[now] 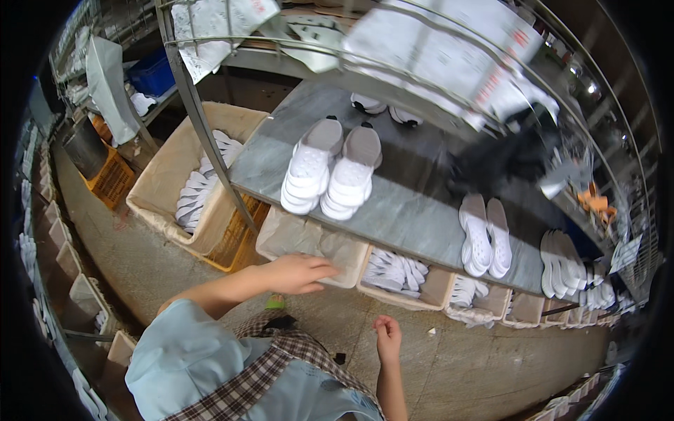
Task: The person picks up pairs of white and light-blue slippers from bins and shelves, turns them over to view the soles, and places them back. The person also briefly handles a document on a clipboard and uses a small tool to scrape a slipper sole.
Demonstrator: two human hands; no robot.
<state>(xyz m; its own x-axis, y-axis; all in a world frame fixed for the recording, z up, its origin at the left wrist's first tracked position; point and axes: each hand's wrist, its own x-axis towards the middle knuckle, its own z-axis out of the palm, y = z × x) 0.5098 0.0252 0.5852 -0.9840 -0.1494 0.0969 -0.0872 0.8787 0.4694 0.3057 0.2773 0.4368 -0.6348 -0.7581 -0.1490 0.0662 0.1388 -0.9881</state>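
Pale-blue sleeve (186, 344) & checked strap (232, 382) nearest the cam, both in front of the bench (414, 168), a grey slab. L hand (300, 274) just off the bench's front edge, L of its middle, over the near side of a lined bin (295, 237); fingers together, almost straight, nothing seen held. R hand (388, 337) in front of the bench, well apart from its edge, fingers part-curled; can't tell if it's closed on anything.

Lined bin sits under the bench's front edge; next to it, R side, 2nd bin (414, 303) w/ white pieces (394, 270), more bins further R along the same edge. On the bench, L part: two stacks of white shoes w/ grey insides (309, 165), side by side. R part: one more white pair (475, 238); R end: row of white soles (551, 265). Black item (502, 151) over the bench's R rear, prob. cloth or a bag, too blurred. White sheets (428, 52) above the bench. L of bench: big bin (151, 200) of white pieces, yellow crate (235, 247) beneath.
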